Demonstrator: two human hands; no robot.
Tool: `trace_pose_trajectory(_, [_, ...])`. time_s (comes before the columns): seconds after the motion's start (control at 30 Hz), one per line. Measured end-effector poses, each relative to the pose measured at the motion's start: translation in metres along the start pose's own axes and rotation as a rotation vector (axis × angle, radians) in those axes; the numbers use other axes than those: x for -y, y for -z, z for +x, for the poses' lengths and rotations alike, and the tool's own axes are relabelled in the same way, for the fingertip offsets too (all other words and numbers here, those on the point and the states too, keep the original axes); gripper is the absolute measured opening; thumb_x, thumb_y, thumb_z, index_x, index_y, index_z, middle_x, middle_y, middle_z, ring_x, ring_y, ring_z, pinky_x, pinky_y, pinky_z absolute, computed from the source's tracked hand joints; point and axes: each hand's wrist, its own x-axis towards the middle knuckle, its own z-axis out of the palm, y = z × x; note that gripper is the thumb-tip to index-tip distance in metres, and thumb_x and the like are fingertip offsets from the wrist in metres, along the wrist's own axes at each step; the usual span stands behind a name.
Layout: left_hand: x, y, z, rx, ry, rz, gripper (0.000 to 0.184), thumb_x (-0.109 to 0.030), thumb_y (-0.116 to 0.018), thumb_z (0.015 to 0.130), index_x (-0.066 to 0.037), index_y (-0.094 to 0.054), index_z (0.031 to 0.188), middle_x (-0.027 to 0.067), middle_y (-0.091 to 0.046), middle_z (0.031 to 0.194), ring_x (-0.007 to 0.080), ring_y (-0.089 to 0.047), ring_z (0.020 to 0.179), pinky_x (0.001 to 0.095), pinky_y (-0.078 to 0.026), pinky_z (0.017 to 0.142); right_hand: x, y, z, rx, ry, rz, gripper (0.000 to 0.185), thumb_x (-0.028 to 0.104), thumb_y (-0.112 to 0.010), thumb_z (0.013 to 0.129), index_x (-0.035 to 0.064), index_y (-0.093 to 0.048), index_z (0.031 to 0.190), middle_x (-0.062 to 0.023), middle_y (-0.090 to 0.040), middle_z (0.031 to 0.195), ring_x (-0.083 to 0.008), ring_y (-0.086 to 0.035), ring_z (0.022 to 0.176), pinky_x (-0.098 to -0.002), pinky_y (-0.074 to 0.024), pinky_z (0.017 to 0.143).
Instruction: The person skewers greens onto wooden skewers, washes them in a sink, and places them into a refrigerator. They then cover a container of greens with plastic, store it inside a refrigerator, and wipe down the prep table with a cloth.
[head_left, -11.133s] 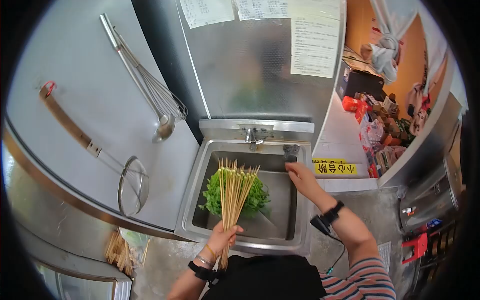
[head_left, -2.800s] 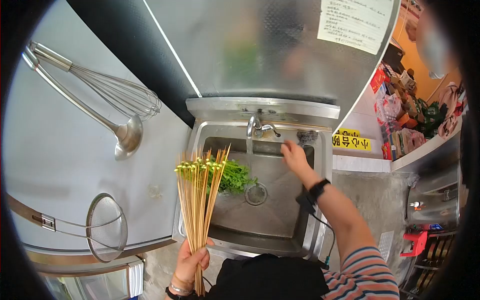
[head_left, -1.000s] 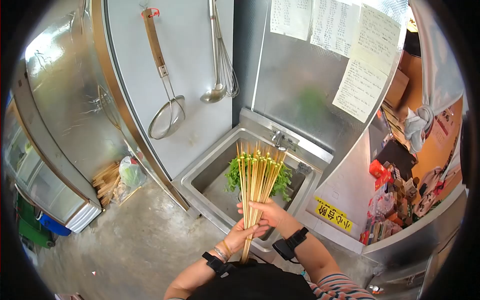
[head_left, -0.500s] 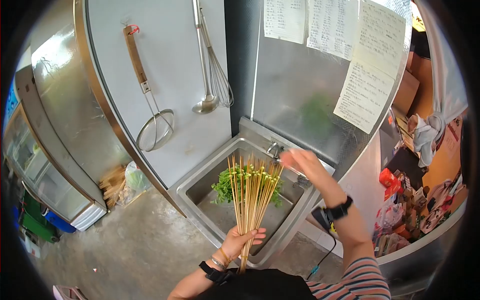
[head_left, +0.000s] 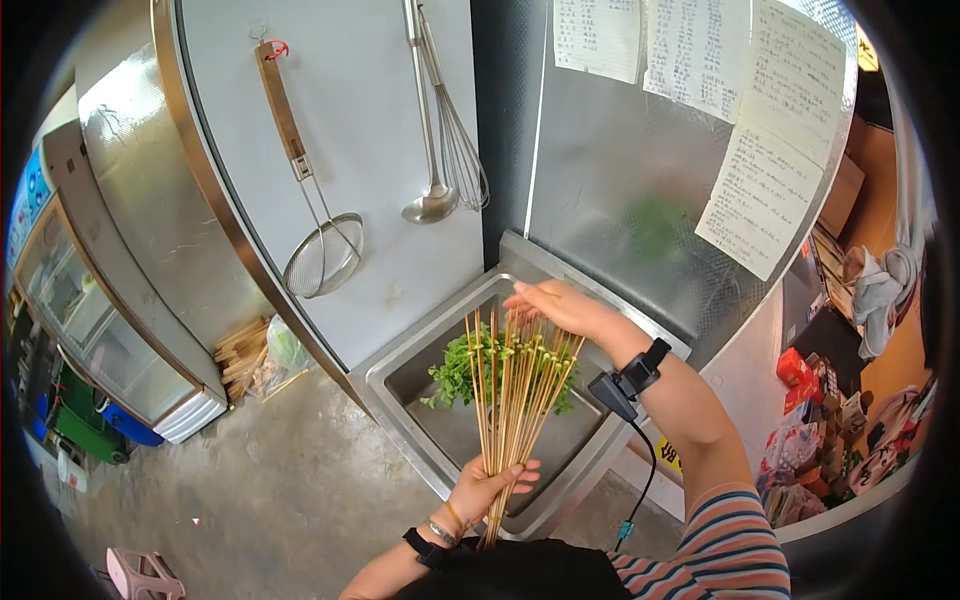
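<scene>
1) Viewing the sink (head_left: 440,425) remotely, leafy greens (head_left: 450,375) inside
2) Skewers (head_left: 515,400) above it look light, stiff; I'd grip their gathered lower ends
3) Left hand (head_left: 485,489) clasps them there; right hand (head_left: 560,305), fingers loose, hovers by the tips

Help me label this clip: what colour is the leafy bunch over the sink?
The leafy bunch is green; the head view shows it best.
</scene>
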Motion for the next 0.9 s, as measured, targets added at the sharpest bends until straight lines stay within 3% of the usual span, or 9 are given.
trace_pose_trajectory(0.23, [0.001,0.005,0.000,0.018,0.009,-0.044,0.027,-0.007,-0.053,0.094,0.002,-0.053,0.119,0.0171,-0.062,0.113,0.0225,-0.065,0.096,0.0332,-0.056,0.080,0.011,-0.001,-0.005,0.108,-0.001,-0.095,0.069,0.054,-0.030,0.097,-0.0050,-0.056,0.121,-0.0177,-0.064,0.113,-0.0247,-0.060,0.106,-0.0338,-0.0435,0.095])
trace_pose_trajectory(0.3, [0.000,0.005,-0.001,0.020,0.012,-0.051,0.027,-0.007,-0.053,0.094,0.002,-0.053,0.119,0.0171,-0.062,0.113,0.0222,-0.065,0.096,0.0331,-0.056,0.080,0.008,0.004,0.000,0.162,-0.020,-0.040,0.072,0.057,-0.026,0.097,-0.0040,-0.052,0.126,-0.0196,-0.057,0.124,-0.0260,-0.056,0.115,-0.0338,-0.0392,0.101])
trace_pose_trajectory(0.43, [-0.002,0.002,0.000,0.036,0.025,-0.036,0.028,-0.008,-0.053,0.094,0.002,-0.053,0.120,0.0171,-0.062,0.114,0.0218,-0.065,0.096,0.0327,-0.056,0.080,0.021,0.003,0.017,0.030,0.086,-0.098,0.079,0.062,-0.023,0.094,-0.0025,-0.046,0.133,-0.0190,-0.049,0.134,-0.0263,-0.048,0.124,-0.0349,-0.0350,0.105])
trace_pose_trajectory(0.5, [-0.002,0.000,0.001,0.045,0.032,-0.019,0.028,-0.008,-0.054,0.094,0.002,-0.053,0.120,0.0171,-0.062,0.114,0.0218,-0.064,0.097,0.0325,-0.056,0.081,0.027,-0.001,0.030,0.249,0.009,-0.010,0.080,0.065,-0.020,0.093,0.0021,-0.039,0.138,-0.0142,-0.045,0.139,-0.0252,-0.039,0.132,-0.0380,-0.0303,0.108])
trace_pose_trajectory(0.63, [-0.003,-0.001,0.002,0.082,0.038,0.010,0.029,-0.009,-0.054,0.094,0.002,-0.053,0.120,0.0167,-0.062,0.115,0.0219,-0.064,0.098,0.0324,-0.056,0.081,0.023,-0.012,0.053,0.315,-0.022,-0.077,0.086,0.071,-0.021,0.089,0.0024,-0.043,0.136,-0.0137,-0.047,0.138,-0.0251,-0.040,0.131,-0.0404,-0.0321,0.106])
trace_pose_trajectory(0.7, [-0.002,0.001,0.002,0.082,0.038,0.014,0.029,-0.010,-0.054,0.094,0.001,-0.053,0.121,0.0167,-0.062,0.115,0.0219,-0.064,0.098,0.0325,-0.056,0.081,0.024,-0.012,0.057,0.497,-0.115,-0.097,0.087,0.072,-0.022,0.088,0.0039,-0.044,0.136,-0.0131,-0.048,0.137,-0.0253,-0.041,0.131,-0.0412,-0.0323,0.106])
trace_pose_trajectory(0.9, [-0.001,0.002,0.003,0.084,0.041,0.009,0.029,-0.010,-0.054,0.094,0.001,-0.052,0.121,0.0168,-0.062,0.115,0.0222,-0.064,0.098,0.0331,-0.055,0.081,0.034,-0.016,0.054,0.603,-0.198,-0.141,0.091,0.076,-0.020,0.085,0.0051,-0.044,0.136,-0.0147,-0.047,0.137,-0.0273,-0.040,0.131,-0.0422,-0.0303,0.107])
